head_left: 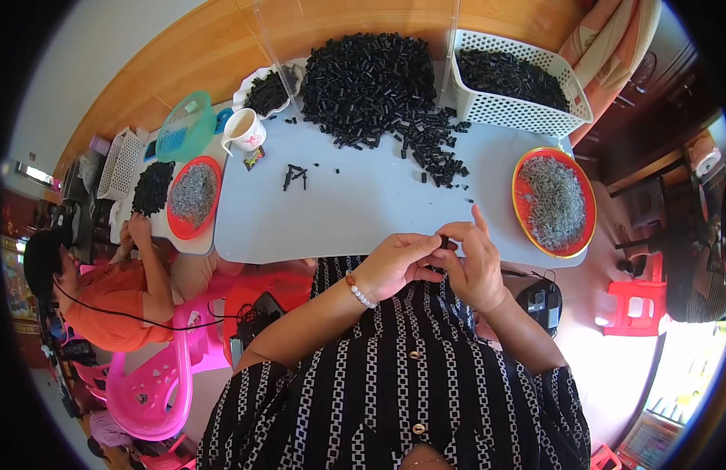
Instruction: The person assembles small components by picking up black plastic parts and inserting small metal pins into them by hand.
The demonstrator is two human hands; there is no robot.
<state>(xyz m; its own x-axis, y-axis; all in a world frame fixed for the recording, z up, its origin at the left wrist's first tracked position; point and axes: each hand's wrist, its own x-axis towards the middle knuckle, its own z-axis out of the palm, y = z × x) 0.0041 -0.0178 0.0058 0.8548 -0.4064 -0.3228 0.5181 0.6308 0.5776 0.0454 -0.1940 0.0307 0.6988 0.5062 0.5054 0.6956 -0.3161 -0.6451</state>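
1. Head view: left hand [400, 262] and right hand [476, 272] pinch a small black piece [444, 242] between their fingertips.
2. They're by the tabletop's [355, 211] near edge, so a sloppy grip could drop it over.
3. Black pile [368, 86] ahead of them might scatter if bumped.

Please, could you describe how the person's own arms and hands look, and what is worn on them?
The left hand and right hand are ungloved. A bracelet of round white beads with a reddish-orange part circles the left wrist. Black sleeves with white chain-like stripes leave the forearms bare.
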